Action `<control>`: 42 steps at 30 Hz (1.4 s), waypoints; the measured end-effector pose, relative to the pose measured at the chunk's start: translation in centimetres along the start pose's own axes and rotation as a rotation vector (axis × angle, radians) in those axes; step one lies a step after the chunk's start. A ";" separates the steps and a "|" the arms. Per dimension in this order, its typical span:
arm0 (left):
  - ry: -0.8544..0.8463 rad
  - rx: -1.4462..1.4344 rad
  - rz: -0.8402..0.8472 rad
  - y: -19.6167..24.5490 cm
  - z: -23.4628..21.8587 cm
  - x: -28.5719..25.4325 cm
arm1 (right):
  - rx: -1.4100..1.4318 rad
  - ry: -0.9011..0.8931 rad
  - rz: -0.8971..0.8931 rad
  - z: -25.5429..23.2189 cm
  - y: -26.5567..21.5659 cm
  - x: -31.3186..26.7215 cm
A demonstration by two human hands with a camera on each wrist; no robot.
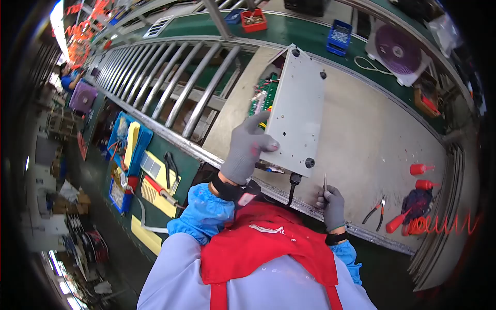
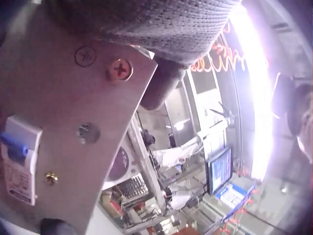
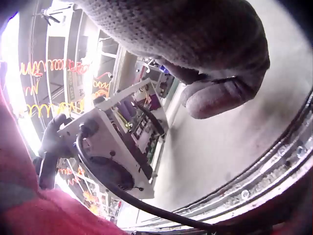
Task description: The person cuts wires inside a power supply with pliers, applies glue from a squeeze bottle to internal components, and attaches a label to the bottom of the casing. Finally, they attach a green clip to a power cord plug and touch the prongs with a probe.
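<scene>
A grey metal case stands tipped on its side on the bench, its panel with black rubber feet turned to the right. Green circuit boards show through its open left side. My gloved left hand grips the case's near left edge, thumb on the panel. Screws and a white fitting with a blue part appear on the case in the left wrist view. A black cable leaves the near end. Right of that cable, my gloved right hand holds a slim metal tool, pointing up; its kind cannot be made out.
Red-and-black pliers and red bottles lie at the right of the bench. A roller conveyor runs off to the left. Blue bins, a soldering iron and yellow sheets occupy the left side table.
</scene>
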State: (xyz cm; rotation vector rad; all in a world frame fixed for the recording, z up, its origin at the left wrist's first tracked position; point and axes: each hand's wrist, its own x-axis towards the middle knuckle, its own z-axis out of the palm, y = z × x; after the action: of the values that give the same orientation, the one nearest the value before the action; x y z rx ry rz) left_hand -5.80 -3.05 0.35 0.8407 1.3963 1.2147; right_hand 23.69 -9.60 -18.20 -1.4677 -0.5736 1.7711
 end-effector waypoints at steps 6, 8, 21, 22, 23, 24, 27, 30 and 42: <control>0.053 -0.141 0.132 -6.3 -6.3 0.6 | -0.156 -0.102 -0.226 4.7 -4.7 -0.7; 0.031 -0.133 0.144 -7.1 -7.8 0.4 | -0.200 -0.110 -0.293 7.2 -6.4 -2.4; 0.498 1.010 0.294 -15.3 -29.2 -9.8 | -0.375 -0.669 0.023 27.8 -0.4 -12.6; 0.537 1.067 0.263 -16.0 -32.2 -11.1 | -0.447 -0.686 0.055 30.1 0.7 -12.4; 0.559 1.118 0.162 -17.2 -35.2 -12.2 | -0.517 -0.701 0.089 32.6 2.0 -12.3; 0.544 1.224 0.083 -18.1 -37.7 -13.0 | -0.593 -0.725 0.092 34.9 3.4 -11.9; 0.513 1.501 0.001 -21.0 -42.9 -14.9 | -0.712 -0.810 0.046 40.9 8.4 -10.1; 0.373 1.495 -0.125 -22.8 -45.2 -15.1 | -0.840 -0.841 0.000 46.4 12.1 -8.8; 0.239 1.392 -0.053 -22.6 -44.4 -16.8 | -1.530 -0.787 -0.411 57.2 20.3 -4.6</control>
State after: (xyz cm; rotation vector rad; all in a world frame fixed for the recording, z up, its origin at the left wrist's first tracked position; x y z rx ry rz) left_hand -42.80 -34.19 -20.27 1.5575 2.4358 0.1134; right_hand -36.45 -18.79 -16.56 -1.1295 -2.8100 1.4041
